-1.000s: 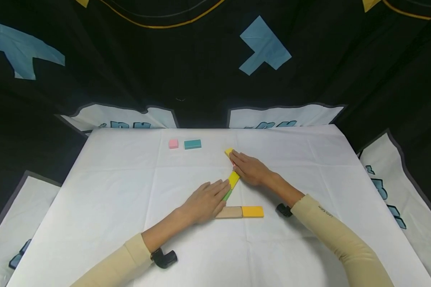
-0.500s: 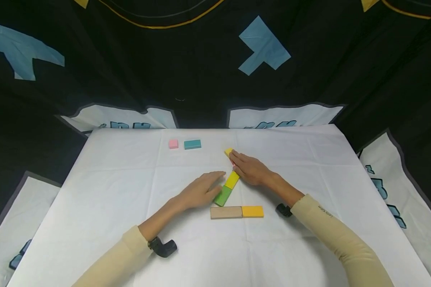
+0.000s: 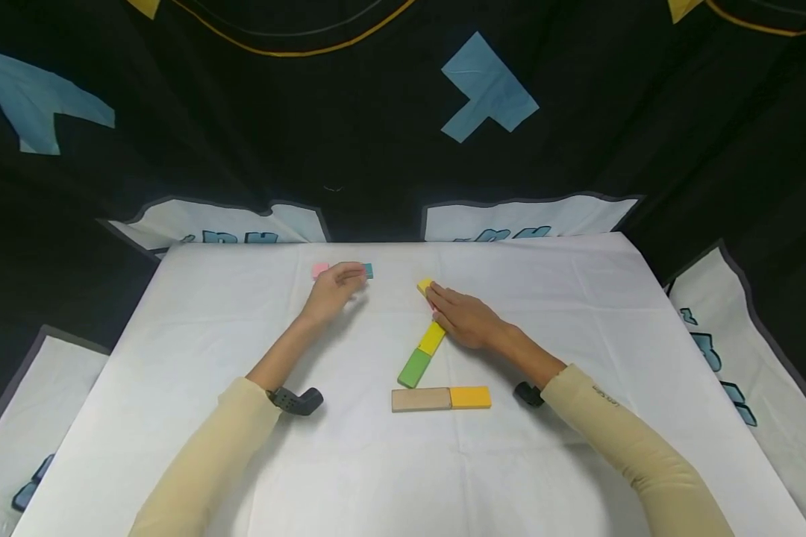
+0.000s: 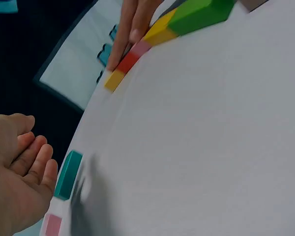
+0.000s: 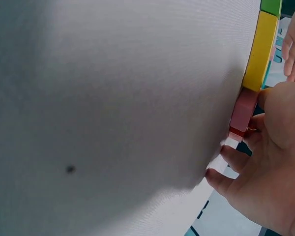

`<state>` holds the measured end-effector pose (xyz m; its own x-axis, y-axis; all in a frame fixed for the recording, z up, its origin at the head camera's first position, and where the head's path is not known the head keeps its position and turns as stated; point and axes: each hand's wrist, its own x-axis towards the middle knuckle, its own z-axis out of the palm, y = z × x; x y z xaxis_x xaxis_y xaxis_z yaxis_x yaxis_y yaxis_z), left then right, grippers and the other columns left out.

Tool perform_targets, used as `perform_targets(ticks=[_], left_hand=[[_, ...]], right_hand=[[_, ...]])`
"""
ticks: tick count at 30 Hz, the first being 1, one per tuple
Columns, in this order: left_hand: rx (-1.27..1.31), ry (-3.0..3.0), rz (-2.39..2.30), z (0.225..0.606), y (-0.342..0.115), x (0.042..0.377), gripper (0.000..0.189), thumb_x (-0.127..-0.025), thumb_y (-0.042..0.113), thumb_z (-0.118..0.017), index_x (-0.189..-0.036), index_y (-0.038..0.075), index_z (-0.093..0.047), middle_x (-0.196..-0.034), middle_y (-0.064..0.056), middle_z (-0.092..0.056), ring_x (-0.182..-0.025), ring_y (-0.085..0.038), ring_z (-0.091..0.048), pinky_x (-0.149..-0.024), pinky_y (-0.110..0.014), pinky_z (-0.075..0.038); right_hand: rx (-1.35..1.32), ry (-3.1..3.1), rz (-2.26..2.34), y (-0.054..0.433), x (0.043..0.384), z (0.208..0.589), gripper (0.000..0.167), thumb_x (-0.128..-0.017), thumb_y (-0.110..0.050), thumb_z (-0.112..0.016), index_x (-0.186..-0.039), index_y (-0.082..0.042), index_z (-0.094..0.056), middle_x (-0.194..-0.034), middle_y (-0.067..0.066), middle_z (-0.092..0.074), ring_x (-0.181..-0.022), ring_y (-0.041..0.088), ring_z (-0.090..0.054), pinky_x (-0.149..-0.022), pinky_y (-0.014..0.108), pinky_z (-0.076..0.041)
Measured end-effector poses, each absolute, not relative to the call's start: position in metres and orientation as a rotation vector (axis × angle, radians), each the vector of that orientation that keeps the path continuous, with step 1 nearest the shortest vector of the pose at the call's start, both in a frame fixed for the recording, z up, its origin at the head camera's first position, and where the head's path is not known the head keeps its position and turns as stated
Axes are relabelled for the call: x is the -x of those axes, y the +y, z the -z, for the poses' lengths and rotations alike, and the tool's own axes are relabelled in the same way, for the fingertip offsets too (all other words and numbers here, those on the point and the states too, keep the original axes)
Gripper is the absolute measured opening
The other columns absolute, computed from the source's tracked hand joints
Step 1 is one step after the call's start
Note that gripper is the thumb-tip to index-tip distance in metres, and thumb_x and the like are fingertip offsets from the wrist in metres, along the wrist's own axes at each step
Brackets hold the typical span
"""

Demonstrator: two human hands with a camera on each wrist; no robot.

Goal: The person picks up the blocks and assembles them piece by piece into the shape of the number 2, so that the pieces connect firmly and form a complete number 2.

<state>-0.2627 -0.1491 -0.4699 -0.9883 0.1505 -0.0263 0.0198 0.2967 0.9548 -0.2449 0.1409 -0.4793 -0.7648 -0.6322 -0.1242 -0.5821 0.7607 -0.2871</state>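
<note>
My left hand (image 3: 336, 289) is over the far side of the table, fingers loosely bent and holding nothing. It partly hides a teal block (image 3: 369, 271); a pink block (image 3: 319, 269) lies just left of it. In the left wrist view the teal block shows beyond the fingertips. My right hand (image 3: 470, 319) rests its fingers along a slanting row of blocks. Under and beside those fingers are a red block (image 4: 129, 63) and a pink piece (image 4: 141, 47), with a small yellow block (image 3: 425, 285) at the far end. A longer yellow block (image 3: 432, 338) and a green block (image 3: 414, 368) continue the line nearer.
A beige block (image 3: 421, 400) and an orange-yellow block (image 3: 470, 397) lie end to end in front of the green one. All lie on a table with a white cloth (image 3: 175, 418). Behind its far edge hangs a black cloth (image 3: 275, 134) with blue and yellow shapes.
My left hand has left the green and yellow blocks and moved away and leftward to the teal block. The green block is uncovered. My right hand has stayed on the row.
</note>
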Motion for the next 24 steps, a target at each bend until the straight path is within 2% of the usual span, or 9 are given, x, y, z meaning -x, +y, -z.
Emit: perform_targets(ticks=[4, 9, 19, 24], left_hand=[[-0.158, 2.544, -1.728, 0.470, -0.156, 0.275, 0.038, -0.101, 0.016, -0.059, -0.135, 0.000, -0.057, -0.133, -0.016, -0.061, -0.123, -0.029, -0.055, -0.096, -0.043, -0.050], [-0.143, 2.663, -1.591, 0.474, -0.162, 0.285, 0.040, -0.100, 0.019, -0.062, -0.136, 0.002, -0.058, -0.136, -0.014, -0.060, -0.128, -0.031, -0.053, -0.105, -0.043, -0.043], [-0.180, 2.752, -1.466, 0.483, -0.166, 0.298, 0.045, -0.098, 0.014, -0.064, -0.140, 0.000, -0.054, -0.141, -0.019, -0.054, -0.131, -0.035, -0.051, -0.107, -0.041, -0.041], [-0.231, 2.848, -1.330, 0.486, -0.166, 0.300, 0.046, -0.097, 0.014, -0.064, -0.140, 0.000, -0.054, -0.142, -0.020, -0.053, -0.134, -0.036, -0.047, -0.111, -0.044, -0.036]], right_hand=[[0.963, 2.746, 0.336, 0.141, 0.245, 0.480, 0.057, -0.109, -0.028, -0.039, -0.158, -0.005, -0.021, -0.164, 0.011, -0.017, -0.149, 0.025, -0.020, -0.119, 0.039, -0.020], [0.965, 2.749, 0.318, 0.142, 0.247, 0.483, 0.057, -0.110, -0.029, -0.038, -0.159, -0.005, -0.020, -0.165, 0.010, -0.016, -0.150, 0.024, -0.019, -0.119, 0.038, -0.020], [1.001, 2.758, 0.316, 0.144, 0.247, 0.482, 0.057, -0.110, -0.027, -0.038, -0.158, -0.004, -0.021, -0.164, 0.012, -0.018, -0.149, 0.025, -0.021, -0.118, 0.038, -0.021], [1.013, 2.767, 0.309, 0.144, 0.247, 0.484, 0.057, -0.110, -0.028, -0.038, -0.158, -0.003, -0.021, -0.164, 0.013, -0.019, -0.149, 0.024, -0.022, -0.118, 0.038, -0.021]])
